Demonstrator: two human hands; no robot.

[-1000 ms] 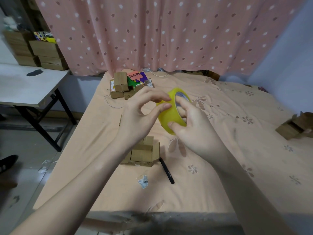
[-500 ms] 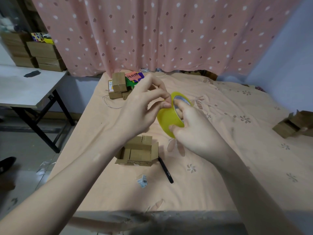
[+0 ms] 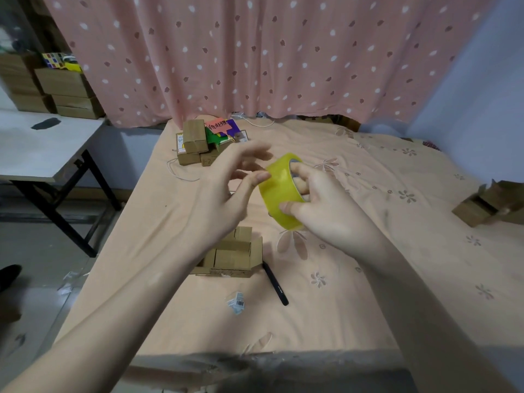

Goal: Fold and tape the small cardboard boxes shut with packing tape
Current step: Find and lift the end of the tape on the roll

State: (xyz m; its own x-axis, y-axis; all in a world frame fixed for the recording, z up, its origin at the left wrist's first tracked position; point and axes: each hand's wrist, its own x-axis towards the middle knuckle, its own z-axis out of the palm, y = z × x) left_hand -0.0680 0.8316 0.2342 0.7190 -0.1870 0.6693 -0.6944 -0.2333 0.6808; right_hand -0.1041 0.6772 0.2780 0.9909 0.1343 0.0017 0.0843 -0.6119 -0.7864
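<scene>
A yellow roll of packing tape (image 3: 280, 191) is held in the air above the bed. My right hand (image 3: 326, 205) grips it, fingers through the core and thumb on the outer face. My left hand (image 3: 226, 194) is at the roll's left side, thumb tip touching the tape surface, the other fingers spread and blurred. Below my hands a small cardboard box (image 3: 231, 256) with open flaps lies on the peach bedsheet (image 3: 368, 279), partly hidden by my left wrist.
A black pen (image 3: 275, 283) and a crumpled barcode label (image 3: 236, 302) lie near the box. Several small boxes and coloured cards (image 3: 204, 140) are piled at the far edge. Another open box (image 3: 487, 204) sits at the right. A white folding table (image 3: 37, 146) stands left.
My left hand's fingers have lifted off the roll and spread, leaving the thumb on the tape. The roll stays in my right hand and has shifted only slightly.
</scene>
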